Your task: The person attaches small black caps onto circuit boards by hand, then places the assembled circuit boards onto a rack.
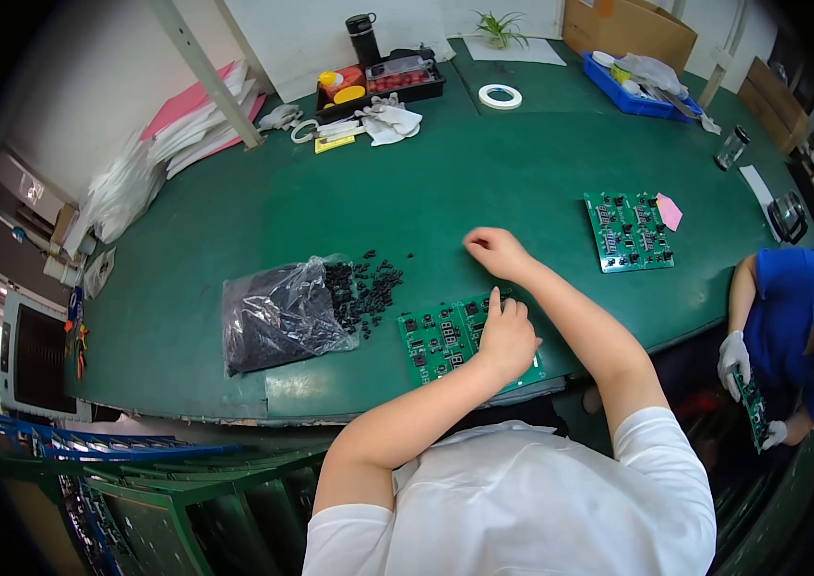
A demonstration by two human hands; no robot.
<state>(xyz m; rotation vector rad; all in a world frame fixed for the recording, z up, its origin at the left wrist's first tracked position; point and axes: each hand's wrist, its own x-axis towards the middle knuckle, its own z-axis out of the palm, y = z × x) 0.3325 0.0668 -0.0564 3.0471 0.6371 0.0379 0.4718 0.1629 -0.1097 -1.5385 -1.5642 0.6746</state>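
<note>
My left hand (511,338) rests over a green circuit board (434,338) at the table's near edge. Its index finger reaches out across the board while the other fingers curl in; whatever they may hold is hidden. The board carries small displays and black parts, and the hand covers part of it. Beyond the board, my right hand (496,252) is closed over the tabletop, its fingertips together, with anything in them too small to make out. Left of both hands, small black parts (375,293) spill from a clear plastic bag (277,315) full of them.
More circuit boards (630,232) lie to the right beside a pink paper piece (669,212). At the back stand a black tray (407,88), a tape roll (500,96) and a blue bin (637,88). A gloved co-worker (796,326) holds a board at far right.
</note>
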